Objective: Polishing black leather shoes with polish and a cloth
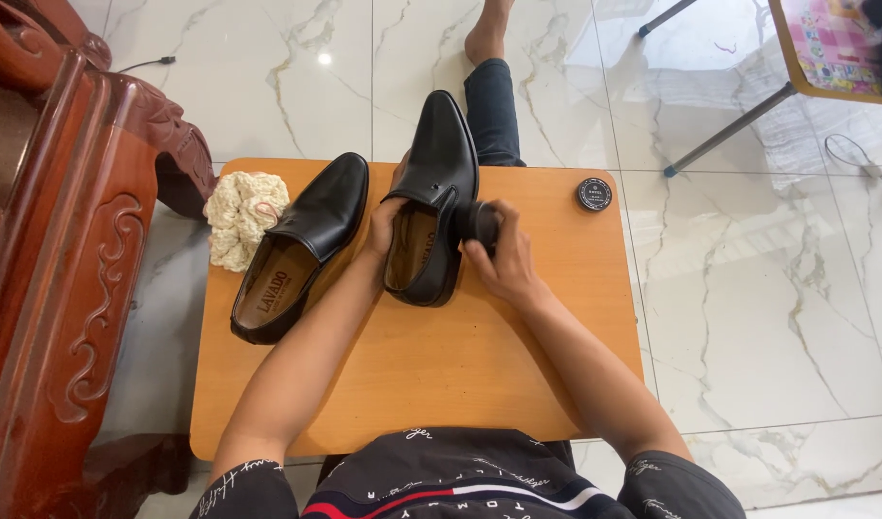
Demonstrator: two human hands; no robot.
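Fingers of left hand (383, 226) vanish inside black shoe (439, 173); right hand (503, 264) half-covers brush (475, 221).

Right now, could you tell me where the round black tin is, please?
In the head view, the round black tin sits at the table's far right corner, right of the held shoe.

Two black shoes (306, 245) (431, 192), one cloth (244, 216) (cream), one tin (594, 194).

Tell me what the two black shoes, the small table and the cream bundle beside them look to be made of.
Held shoe and second shoe: likely smooth black leather, soft sheen, tan lining inside.
Table: wood or wood-look laminate, flat orange-brown matte top.
Bundle: knitted or crocheted cream yarn, knobbly texture.
Left hand steadies the held shoe; right hand presses a dark round thing, probably a brush, against it.
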